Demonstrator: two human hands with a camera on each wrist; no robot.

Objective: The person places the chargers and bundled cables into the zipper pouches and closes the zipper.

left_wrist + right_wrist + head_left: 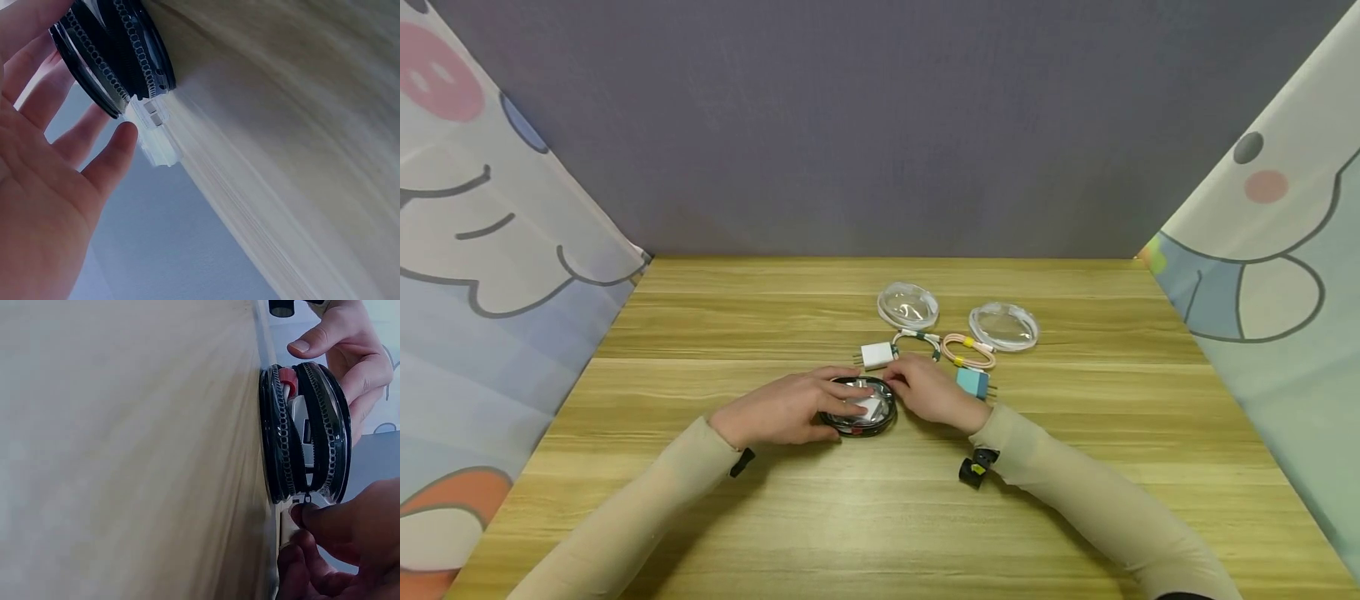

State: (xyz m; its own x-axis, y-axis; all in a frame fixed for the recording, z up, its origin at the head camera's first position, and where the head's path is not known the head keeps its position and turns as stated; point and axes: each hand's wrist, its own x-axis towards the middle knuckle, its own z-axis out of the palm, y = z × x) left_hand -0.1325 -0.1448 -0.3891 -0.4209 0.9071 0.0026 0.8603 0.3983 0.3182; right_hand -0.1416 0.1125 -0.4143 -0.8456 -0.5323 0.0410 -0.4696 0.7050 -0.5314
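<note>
A round clear pouch with black zipper edging (pixel 859 431) lies on the table between both hands. Through its partly unzipped side, a white charger (pixel 300 425) and something red (pixel 288 378) show inside. My left hand (pixel 790 408) rests its extended fingers over the pouch's top, and the thumb (pixel 115 156) stands off the side. At the pouch's right side, my right hand (pixel 936 392) pinches the zipper pull (pixel 307 497) between thumb and finger.
Behind the hands lie a white charger (pixel 876 356), a white-and-green cable (pixel 917 335), a coiled pink cable (pixel 967 362) and a blue charger (pixel 973 382). Two clear round pouches with white edging (pixel 882 310) (pixel 1036 333) lie farther back. A grey wall (pixel 880 133) borders the table.
</note>
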